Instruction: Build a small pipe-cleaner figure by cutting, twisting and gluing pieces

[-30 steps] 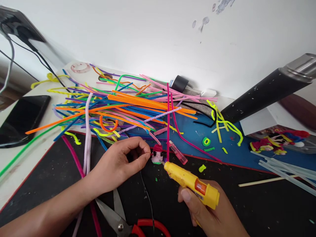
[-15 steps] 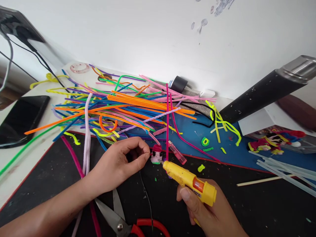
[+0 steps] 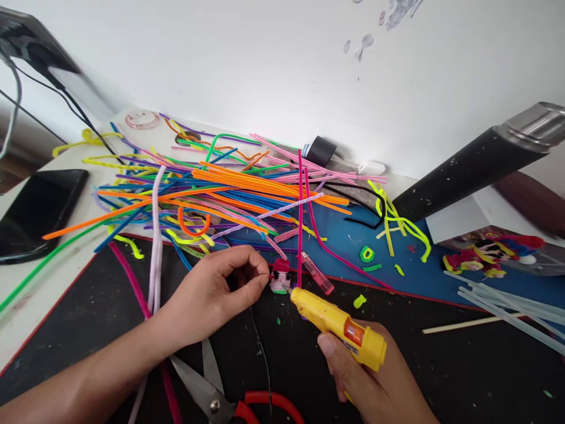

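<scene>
My left hand (image 3: pixel 223 288) is closed in a pinch, thumb and forefinger meeting at the left edge of a small pipe-cleaner doll's head (image 3: pixel 281 281). The head is pale pink with dark eyes, a crimson top and a green bit at its base. Held in my right hand (image 3: pixel 359 371) is a yellow hot glue gun (image 3: pixel 331 313), its metal nozzle pointing left at the lower right of the head. Whether the nozzle touches the head is hard to tell. Right behind the gun stands an upright magenta pipe cleaner (image 3: pixel 301 224). A pink lighter (image 3: pixel 318 273) lies beside it.
Scissors with red handles (image 3: pixel 212 400) lie open at the front. Loose orange pipe cleaners (image 3: pixel 265 182) and other colours heap at the back. A black flask (image 3: pixel 472 168), glue sticks (image 3: pixel 512 312) and a finished doll (image 3: pixel 489 253) are rightward; a phone (image 3: pixel 42 212) is leftward.
My right thumb has shifted slightly up on the glue gun. My left hand and the doll's head are almost unmoved.
</scene>
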Available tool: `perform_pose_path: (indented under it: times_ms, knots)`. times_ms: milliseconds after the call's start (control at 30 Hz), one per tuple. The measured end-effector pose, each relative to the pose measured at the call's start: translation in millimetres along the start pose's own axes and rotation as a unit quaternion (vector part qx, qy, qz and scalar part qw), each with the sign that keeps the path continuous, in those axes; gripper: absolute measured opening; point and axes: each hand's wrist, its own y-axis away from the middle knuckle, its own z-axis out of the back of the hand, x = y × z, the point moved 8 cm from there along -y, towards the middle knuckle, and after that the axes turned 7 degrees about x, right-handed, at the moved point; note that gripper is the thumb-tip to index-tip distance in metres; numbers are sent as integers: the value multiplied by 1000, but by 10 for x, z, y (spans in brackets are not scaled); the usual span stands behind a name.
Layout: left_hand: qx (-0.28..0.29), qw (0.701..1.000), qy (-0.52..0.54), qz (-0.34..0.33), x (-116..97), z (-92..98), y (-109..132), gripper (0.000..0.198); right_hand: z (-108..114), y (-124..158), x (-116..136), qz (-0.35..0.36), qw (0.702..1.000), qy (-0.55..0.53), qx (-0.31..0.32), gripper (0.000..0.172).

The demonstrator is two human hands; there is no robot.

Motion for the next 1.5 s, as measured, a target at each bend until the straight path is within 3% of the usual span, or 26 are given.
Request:
perform_pose_path:
  times_ms: [900, 1167, 1500]
  knots:
    - [3, 1000, 3, 7, 39, -3, 15, 16, 4, 10, 15, -9, 999, 41, -30, 54]
    - [-20, 999, 47, 0, 38, 29, 46, 15, -25, 9, -17, -29, 999, 22, -10, 58]
    - [6, 998, 67, 0, 42, -33, 41, 16, -29, 15, -49, -43, 999, 1, -13, 59]
